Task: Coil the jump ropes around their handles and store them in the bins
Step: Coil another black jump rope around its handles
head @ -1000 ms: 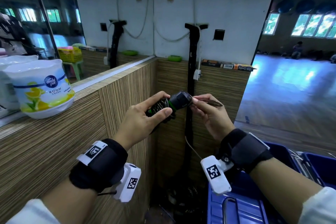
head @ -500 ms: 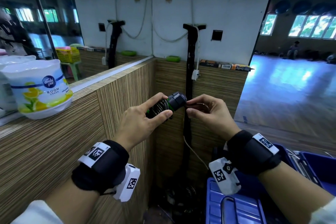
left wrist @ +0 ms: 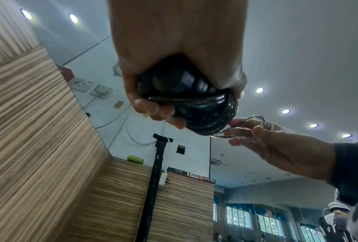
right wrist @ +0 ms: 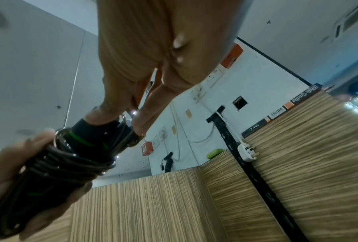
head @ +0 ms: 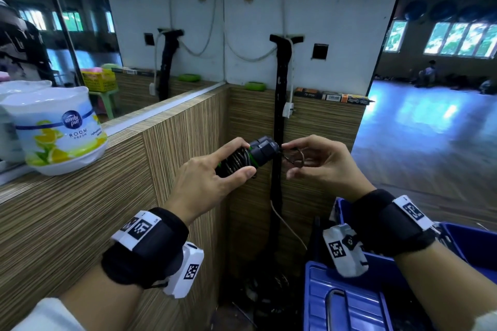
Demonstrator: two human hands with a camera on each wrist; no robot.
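Left hand [head: 207, 183] grips the handles [head: 258, 152], black with green bands, held roughly level in the air in front of the wood-panel corner, above and left of the bins [head: 349, 295]. Rope [head: 236, 161] is coiled in tight turns round the handles; thumb and index finger clamp over the coils. Right hand [head: 320, 166] pinches a small loop [head: 294, 157] of the rope's free end just off the handle tips, thumb and fingertips together on it. In the right wrist view the loop looks to be touching the handle end, but blur makes that uncertain. Air freshener [head: 57, 129] sits on the ledge at left, well apart.
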